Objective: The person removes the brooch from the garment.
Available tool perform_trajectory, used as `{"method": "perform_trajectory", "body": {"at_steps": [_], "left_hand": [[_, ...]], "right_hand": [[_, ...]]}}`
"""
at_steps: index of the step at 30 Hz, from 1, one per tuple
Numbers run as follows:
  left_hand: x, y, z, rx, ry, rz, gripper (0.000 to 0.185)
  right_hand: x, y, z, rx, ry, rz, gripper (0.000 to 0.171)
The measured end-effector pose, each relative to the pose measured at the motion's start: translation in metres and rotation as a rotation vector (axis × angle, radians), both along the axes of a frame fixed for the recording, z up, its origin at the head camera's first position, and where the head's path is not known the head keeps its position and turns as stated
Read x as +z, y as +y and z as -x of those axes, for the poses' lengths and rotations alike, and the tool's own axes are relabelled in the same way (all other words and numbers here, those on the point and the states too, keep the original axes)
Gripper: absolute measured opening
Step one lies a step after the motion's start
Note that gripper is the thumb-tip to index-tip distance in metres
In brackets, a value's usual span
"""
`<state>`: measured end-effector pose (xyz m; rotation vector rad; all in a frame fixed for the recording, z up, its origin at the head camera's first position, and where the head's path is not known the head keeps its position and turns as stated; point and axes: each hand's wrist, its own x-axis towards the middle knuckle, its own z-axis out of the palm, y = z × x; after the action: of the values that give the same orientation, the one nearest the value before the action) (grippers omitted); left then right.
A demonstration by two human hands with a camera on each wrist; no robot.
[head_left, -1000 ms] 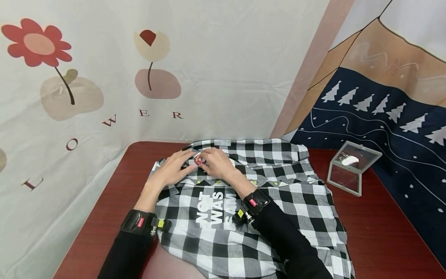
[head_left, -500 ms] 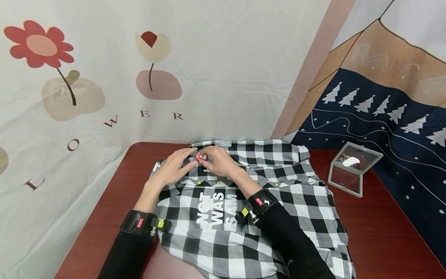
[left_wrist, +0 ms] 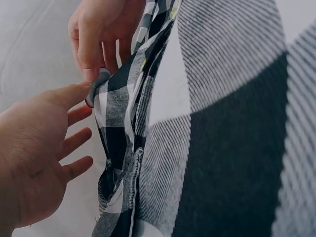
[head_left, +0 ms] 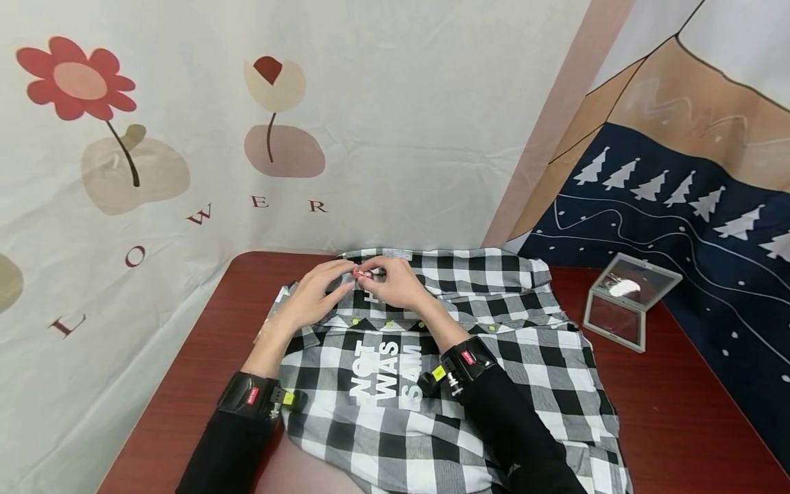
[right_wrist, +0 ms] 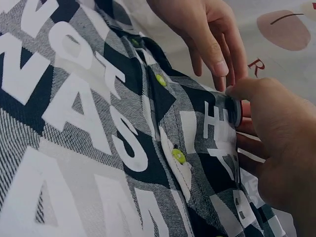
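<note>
At the far half of the checked shirt (head_left: 524, 363), the right hand (head_left: 400, 285) had its fingers clamped on a small red badge (head_left: 362, 273). Beside the badge, the left hand (head_left: 307, 299) had its fingers apart.

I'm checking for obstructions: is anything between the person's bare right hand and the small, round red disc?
Nothing visible: the right hand touches the disc directly. The left hand is at its other edge, and the black-and-white checked cloth shirt lies below; neither visibly separates them.

small red object (head_left: 361, 273), its surface details too tiny
</note>
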<state>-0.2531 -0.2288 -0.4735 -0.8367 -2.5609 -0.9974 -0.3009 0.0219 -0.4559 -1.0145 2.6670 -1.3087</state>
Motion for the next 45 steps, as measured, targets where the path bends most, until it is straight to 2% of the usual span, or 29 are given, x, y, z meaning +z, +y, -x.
{"method": "perform_trajectory", "body": {"at_steps": [2,8,11,20,31,34,38,45], "left_hand": [[0.015,0.008,-0.01,0.005,0.007,-0.001,0.045],[0.029,0.019,-0.018,0.07,-0.031,0.033,0.04],[0.03,0.022,-0.018,0.086,-0.013,0.026,0.037],[0.024,0.026,-0.014,0.104,0.108,-0.023,0.026],[0.02,0.03,-0.013,0.139,0.165,-0.05,0.017],[0.021,0.03,-0.014,0.144,0.161,-0.044,0.015],[0.023,0.031,-0.015,0.162,0.131,-0.03,0.014],[0.029,0.035,-0.019,0.215,0.115,0.0,0.016]], "right_hand": [[0.001,0.001,0.0,-0.001,-0.018,0.022,0.029],[-0.001,0.002,0.0,0.0,-0.062,0.072,0.028],[-0.002,0.002,0.0,0.001,-0.081,0.093,0.026],[-0.002,0.002,0.0,0.029,-0.115,0.137,0.021],[-0.003,0.003,0.001,0.043,-0.098,0.112,0.021],[-0.002,0.004,0.0,0.045,-0.106,0.101,0.022],[0.001,0.006,-0.002,0.038,-0.06,0.05,0.027],[0.011,0.006,-0.009,0.026,0.156,-0.082,0.038]]}}
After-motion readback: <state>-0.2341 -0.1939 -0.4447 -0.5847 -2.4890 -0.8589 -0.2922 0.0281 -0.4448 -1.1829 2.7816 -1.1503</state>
